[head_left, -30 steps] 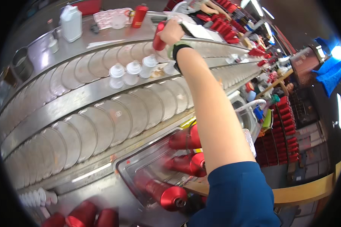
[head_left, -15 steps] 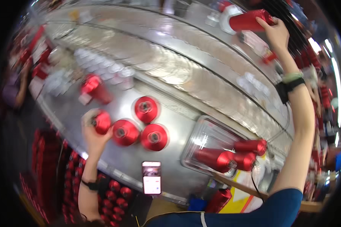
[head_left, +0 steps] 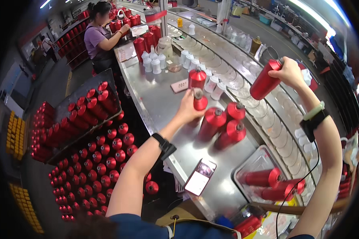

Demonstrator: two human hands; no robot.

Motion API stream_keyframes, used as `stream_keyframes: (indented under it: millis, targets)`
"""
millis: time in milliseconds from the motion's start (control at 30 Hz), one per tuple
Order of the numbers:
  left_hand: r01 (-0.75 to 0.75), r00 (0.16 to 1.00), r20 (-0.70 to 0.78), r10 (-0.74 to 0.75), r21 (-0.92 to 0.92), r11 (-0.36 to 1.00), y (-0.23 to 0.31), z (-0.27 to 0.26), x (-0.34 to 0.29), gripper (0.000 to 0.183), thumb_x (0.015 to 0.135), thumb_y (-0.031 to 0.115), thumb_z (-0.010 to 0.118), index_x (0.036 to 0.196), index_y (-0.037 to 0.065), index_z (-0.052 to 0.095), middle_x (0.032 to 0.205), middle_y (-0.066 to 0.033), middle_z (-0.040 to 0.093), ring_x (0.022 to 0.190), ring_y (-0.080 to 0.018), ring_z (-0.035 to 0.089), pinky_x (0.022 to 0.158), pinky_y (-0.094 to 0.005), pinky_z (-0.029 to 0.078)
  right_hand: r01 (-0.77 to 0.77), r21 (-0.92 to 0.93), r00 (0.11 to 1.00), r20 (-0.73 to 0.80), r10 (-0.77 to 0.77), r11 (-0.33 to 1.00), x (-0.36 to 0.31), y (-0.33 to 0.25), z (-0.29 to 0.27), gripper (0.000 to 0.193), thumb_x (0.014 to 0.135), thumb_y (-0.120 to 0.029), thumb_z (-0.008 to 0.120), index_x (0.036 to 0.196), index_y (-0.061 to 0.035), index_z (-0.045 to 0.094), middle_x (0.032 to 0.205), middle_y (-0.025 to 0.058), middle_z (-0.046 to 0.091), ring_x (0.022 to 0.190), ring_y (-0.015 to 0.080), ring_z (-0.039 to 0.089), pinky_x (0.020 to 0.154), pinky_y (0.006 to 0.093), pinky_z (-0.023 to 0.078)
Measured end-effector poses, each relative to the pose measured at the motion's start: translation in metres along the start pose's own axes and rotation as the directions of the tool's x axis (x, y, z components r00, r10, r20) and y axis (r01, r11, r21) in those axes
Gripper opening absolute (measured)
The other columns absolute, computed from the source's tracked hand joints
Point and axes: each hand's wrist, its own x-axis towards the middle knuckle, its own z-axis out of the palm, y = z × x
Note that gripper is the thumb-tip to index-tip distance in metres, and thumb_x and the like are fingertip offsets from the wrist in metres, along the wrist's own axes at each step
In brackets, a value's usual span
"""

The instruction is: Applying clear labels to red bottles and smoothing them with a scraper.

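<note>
My left hand (head_left: 186,106) is closed around a red metal bottle (head_left: 201,102) with a narrow neck, at the left end of a small group on the steel table. Three similar red bottles (head_left: 212,122) stand upright just right of it, and one more red bottle (head_left: 197,77) stands behind it beside a pink box (head_left: 180,85). Raised at the right, my right hand (head_left: 290,73) grips another red bottle (head_left: 263,83) near its neck. That bottle tilts, its base toward the lower left, above the belt of round clear discs. Its underside is hidden.
A clear tray (head_left: 238,174) holds red bottles lying down. A phone (head_left: 200,177) lies on the steel table (head_left: 157,101). White plastic bottles (head_left: 156,67) stand farther back. Many red bottles (head_left: 95,167) fill racks at left. A person in purple (head_left: 96,38) works beyond; a black cable (head_left: 293,187) hangs by my right arm.
The view has swung, bringing the far table and the person into sight. My right hand's bottle has gone from lying sideways by a white object to a steep tilt. My left hand keeps its bottle.
</note>
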Motion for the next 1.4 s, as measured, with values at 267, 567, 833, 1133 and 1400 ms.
stream_keyframes:
  millis: [267,567,833,1133,1400]
  targets:
    - [-0.103,0.994,-0.024,0.107,0.121,0.987,-0.018,-0.009,0.019,0.077,0.065,0.037,0.089,0.124,0.0,0.056,0.123,-0.0222,0.058,0.117,-0.039,0.056,0.102,-0.0449,0.046,-0.099,-0.215,0.992,0.059,0.115,0.972,-0.068,-0.026,0.028,0.052,0.068,-0.04,0.083,0.106,-0.0055,0.075,0.108,0.0148,0.074,0.102,0.0327,0.073,0.085,0.0433,0.058]
    - [-0.177,0.983,-0.031,0.18,0.082,0.981,-0.022,0.005,0.027,0.09,0.063,0.04,0.091,0.129,-0.006,0.051,0.129,-0.0239,0.055,0.123,-0.0402,0.053,0.106,-0.0448,0.044,-0.273,-0.146,0.932,0.205,0.3,0.951,-0.14,-0.019,0.071,0.064,0.067,-0.045,0.089,0.113,-0.0039,0.074,0.116,0.0162,0.072,0.108,0.0322,0.07,0.089,0.0429,0.058]
    - [-0.221,0.973,0.07,0.222,-0.013,0.975,-0.025,-0.016,0.023,0.09,0.054,0.032,0.092,0.126,-0.001,0.05,0.121,-0.0225,0.054,0.117,-0.0402,0.053,0.103,-0.0458,0.045,-0.264,-0.093,0.938,0.209,0.278,0.96,-0.153,-0.029,0.127,0.062,0.065,-0.047,0.088,0.104,-0.0013,0.075,0.11,0.0192,0.073,0.102,0.0361,0.071,0.086,0.0456,0.057]
    - [-0.257,0.964,0.102,0.244,0.144,0.956,-0.009,-0.008,0.027,0.129,0.049,0.033,0.092,0.152,-0.002,0.023,0.143,-0.0325,0.042,0.137,-0.0446,0.041,0.116,-0.0437,0.037,-0.19,-0.099,0.949,0.237,0.209,0.977,-0.142,-0.012,0.101,0.054,0.07,-0.041,0.088,0.09,0.0069,0.074,0.091,0.0218,0.075,0.08,0.0309,0.075,0.069,0.0399,0.061]
    - [-0.185,0.938,-0.296,0.179,0.008,0.983,0.054,-0.081,0.006,0.084,0.07,0.029,0.084,0.131,-0.013,0.046,0.131,-0.0296,0.053,0.125,-0.041,0.052,0.108,-0.0443,0.041,-0.148,0.204,0.979,0.171,0.114,0.968,-0.12,-0.083,0.024,0.025,0.089,-0.013,0.054,0.096,0.004,0.071,0.084,0.0178,0.073,0.069,0.0263,0.073,0.063,0.0388,0.062]
